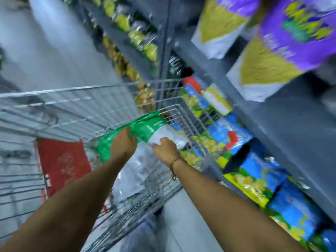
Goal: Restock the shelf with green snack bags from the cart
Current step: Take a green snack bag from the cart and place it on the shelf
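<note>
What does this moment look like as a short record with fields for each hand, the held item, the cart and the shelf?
left hand: grips the green end of the bag
right hand: grips the white end of the bag
held item: green and white plastic snack bag, held over the cart
cart: silver wire shopping cart, with a red flap inside
shelf: grey metal shelf at right, with blue and yellow bags below it

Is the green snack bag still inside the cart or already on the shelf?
Inside the cart. The green snack bag is held by the left hand and right hand above the wire cart basket.
</note>
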Demonstrator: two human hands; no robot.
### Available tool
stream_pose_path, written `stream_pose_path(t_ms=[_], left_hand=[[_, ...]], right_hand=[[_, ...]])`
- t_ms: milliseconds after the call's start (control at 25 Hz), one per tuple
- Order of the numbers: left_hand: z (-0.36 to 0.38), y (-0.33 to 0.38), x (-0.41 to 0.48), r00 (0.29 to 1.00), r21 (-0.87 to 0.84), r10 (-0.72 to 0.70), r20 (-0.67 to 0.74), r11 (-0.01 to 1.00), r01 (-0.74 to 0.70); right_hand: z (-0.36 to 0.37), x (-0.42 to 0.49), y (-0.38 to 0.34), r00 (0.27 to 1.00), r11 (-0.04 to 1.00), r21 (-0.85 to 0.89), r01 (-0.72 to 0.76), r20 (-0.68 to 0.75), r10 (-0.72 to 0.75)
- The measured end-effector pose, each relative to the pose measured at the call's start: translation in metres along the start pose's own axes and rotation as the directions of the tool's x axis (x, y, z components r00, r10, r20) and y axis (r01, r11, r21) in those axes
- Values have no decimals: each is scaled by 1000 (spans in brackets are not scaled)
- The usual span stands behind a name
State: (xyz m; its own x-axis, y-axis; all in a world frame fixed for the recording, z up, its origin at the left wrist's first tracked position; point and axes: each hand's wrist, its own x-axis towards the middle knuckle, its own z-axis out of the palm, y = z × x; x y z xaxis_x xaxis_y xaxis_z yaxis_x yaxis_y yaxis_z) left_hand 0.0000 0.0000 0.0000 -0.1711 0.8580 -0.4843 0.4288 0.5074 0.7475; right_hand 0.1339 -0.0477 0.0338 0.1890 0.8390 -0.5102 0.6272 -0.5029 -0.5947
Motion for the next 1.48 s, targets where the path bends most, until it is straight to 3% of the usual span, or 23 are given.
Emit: stream_pose_path(t_ms=[80, 120, 160, 240, 360, 520, 720, 800, 880, 960, 1040, 1120, 1240, 1360, 1400, 1480], left_hand=[[-1, -46, 36, 967, 3, -255, -20, 967, 255], [4, -77, 52, 903, -57, -427, 45, 901, 429], [10, -94, 55, 849, -106, -510, 140, 844, 525], [26, -113, 55, 822, -210, -540, 183, 795, 569], [47, -126, 68, 830, -307, -550, 88, 778, 548], [46, -125, 61, 801, -248, -594, 79, 766, 592], [25, -57, -6, 941, -366, -338, -6, 877, 312], [10, -6, -47, 998, -353, -58, -26, 935, 45], [1, 34, -67, 980, -355, 193, -43, 914, -196], [4, 78, -100, 899, -373, 438, 0, 834, -406], [10, 111, -124, 801, -356, 596, 47, 760, -544], [35, 140, -146, 643, -306, 750, 153, 655, -691], [84, 190, -183, 440, -343, 816, 375, 563, -752], [139, 241, -216, 259, -546, 838, 481, 517, -659], [160, 254, -225, 215, -580, 838, 502, 511, -635], [202, 265, -220, 225, -531, 804, 550, 545, -649]], right_hand=[[39, 42, 0, 992, 993, -98, -70, 96, 79], [59, 64, 6, 984, 984, -148, -103, 127, 123], [69, 79, 11, 978, 980, -153, -127, 143, 149], [86, 102, 14, 971, 971, -209, -117, 181, 156], [106, 129, 17, 983, 970, -232, -68, 151, 105], [105, 121, 11, 980, 968, -185, -172, 67, 187], [47, 64, -11, 981, 979, 78, -186, -46, 190], [0, 26, -19, 984, 971, 229, -74, -140, 108], [-41, -7, -33, 966, 945, 325, 37, -254, 49], [-88, -52, -33, 894, 855, 473, 215, -447, 22], [-117, -85, -28, 805, 690, 592, 417, -592, 22], [-149, -119, -4, 686, 573, 593, 565, -724, 73], [-193, -164, 41, 479, 602, 507, 617, -849, 224], [-234, -189, 77, 280, 652, 382, 655, -924, 260], [-247, -190, 91, 217, 690, 349, 634, -937, 275], [-263, -181, 114, 197, 751, 370, 547, -929, 314]])
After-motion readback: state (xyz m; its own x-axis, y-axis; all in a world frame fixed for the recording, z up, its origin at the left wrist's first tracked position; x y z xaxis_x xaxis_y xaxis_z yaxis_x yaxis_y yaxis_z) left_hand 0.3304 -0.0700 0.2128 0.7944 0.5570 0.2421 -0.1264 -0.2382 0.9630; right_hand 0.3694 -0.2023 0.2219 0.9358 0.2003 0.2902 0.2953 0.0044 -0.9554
